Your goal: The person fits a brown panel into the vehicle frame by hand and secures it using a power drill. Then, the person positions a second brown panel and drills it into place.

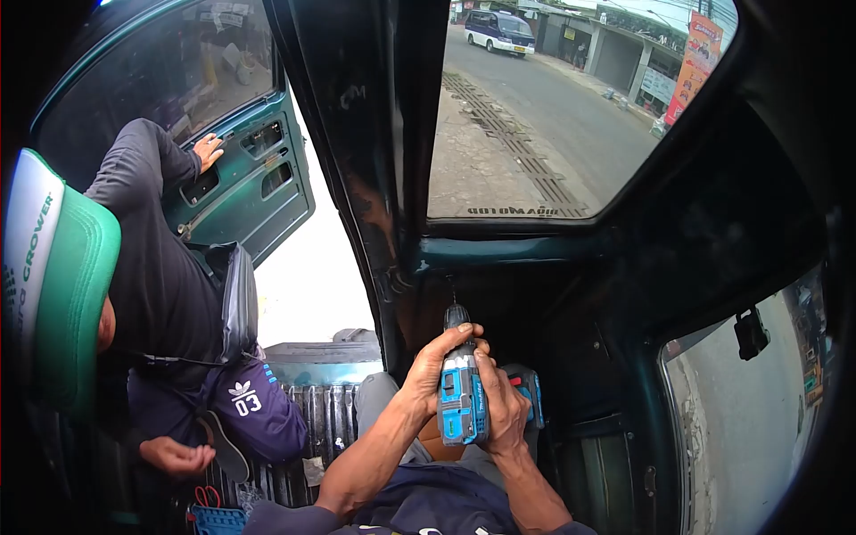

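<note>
Both my hands are on a blue and black cordless drill (462, 401). My left hand (426, 374) wraps the front of its body from the left, thumb lying by the black chuck (456, 317). On the other side, my right hand (505, 407) is closed round the drill, with its fingers partly hidden. A thin drill bit (454, 291) points away from me, its tip at the dark inner panel (486, 281) just below the green window ledge (517, 253).
At left, a person in a green and white cap (76, 267) sits by an open green door (254, 196), one hand on it. A blue basket (217, 520) with red-handled scissors (207, 496) stands on the ribbed floor (330, 415). A dark pillar (357, 134) rises left of the window.
</note>
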The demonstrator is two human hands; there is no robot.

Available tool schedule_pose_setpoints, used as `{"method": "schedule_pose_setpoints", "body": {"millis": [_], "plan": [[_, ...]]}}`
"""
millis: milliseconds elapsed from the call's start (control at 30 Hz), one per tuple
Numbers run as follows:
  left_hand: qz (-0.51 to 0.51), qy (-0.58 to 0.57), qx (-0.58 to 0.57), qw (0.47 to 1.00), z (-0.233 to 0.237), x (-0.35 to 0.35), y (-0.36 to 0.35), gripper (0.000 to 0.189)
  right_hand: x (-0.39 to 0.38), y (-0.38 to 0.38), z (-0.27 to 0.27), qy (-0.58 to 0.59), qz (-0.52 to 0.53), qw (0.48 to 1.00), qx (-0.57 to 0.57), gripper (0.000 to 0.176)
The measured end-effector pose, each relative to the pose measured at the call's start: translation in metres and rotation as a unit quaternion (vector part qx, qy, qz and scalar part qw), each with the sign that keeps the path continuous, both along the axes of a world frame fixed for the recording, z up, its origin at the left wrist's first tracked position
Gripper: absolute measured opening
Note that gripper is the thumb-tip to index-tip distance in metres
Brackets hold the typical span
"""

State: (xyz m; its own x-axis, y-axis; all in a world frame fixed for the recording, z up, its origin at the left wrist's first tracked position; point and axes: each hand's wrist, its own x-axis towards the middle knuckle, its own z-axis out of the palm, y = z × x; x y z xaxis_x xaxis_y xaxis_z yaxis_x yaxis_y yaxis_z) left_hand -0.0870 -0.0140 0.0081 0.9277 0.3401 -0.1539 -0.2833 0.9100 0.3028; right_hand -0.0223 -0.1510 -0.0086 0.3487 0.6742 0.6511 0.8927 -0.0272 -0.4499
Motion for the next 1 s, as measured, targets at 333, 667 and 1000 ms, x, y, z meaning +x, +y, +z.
{"method": "schedule_pose_setpoints", "body": {"millis": [333,667,1000], "plan": [[-0.001,-0.001,-0.004,1.0,-0.007,-0.001,0.004,0.026,0.0,0.002,-0.001,0.0,0.001,1.0,0.004,0.068],[-0.025,-0.007,-0.019,0.999,0.0,-0.005,0.007,0.03,-0.003,0.005,0.001,-0.032,-0.034,0.998,-0.04,0.065],[-0.028,0.019,-0.029,0.999,-0.01,-0.003,0.012,0.033,-0.004,0.005,0.004,-0.064,-0.041,0.996,-0.056,0.069]]}}
